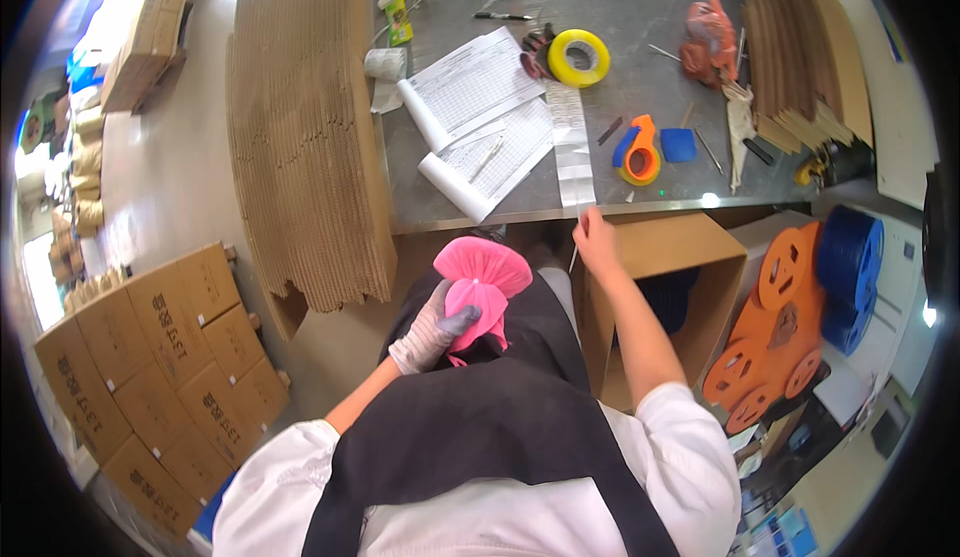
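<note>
Fingers of the bare right hand (597, 240) pinch the sticker strip (572, 147) hanging off the steel table (640, 17), which could tear, while the gloved left hand (430, 332) grips a pink bundle (480, 292) at the apron.

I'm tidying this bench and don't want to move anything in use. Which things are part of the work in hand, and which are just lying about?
In hand:
left hand gripping the pink cloth piece
right hand on the white label strip

Lying about:
yellow tape roll
orange tape dispenser
printed sheets
black pen
cardboard stack
</note>
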